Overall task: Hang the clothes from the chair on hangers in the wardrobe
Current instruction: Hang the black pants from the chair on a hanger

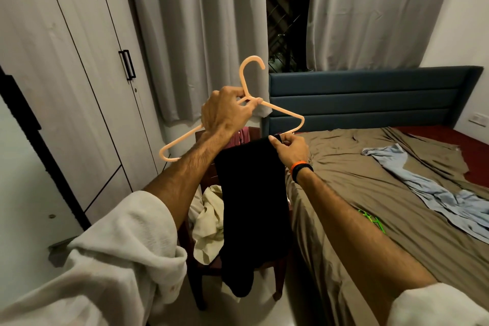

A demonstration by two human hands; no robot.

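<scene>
My left hand (227, 112) grips a peach plastic hanger (288, 114) at its neck, hook pointing up. A black garment (254, 198) hangs folded over the hanger's lower bar and drops down in front of the chair. My right hand (289, 149) pinches the garment's top edge at the bar's right end. Behind the garment stands a dark wooden chair (201, 267) with a cream garment (209, 222) on its seat and a maroon garment (243, 135) on its backrest. The pale wardrobe (79, 74) stands at the left, its doors closed.
A bed (370, 185) with a brown sheet fills the right side, with a light blue garment (428, 190) and a green hanger (373, 219) lying on it. Grey curtains (201, 34) hang behind the chair. A dark blue headboard (370, 98) backs the bed.
</scene>
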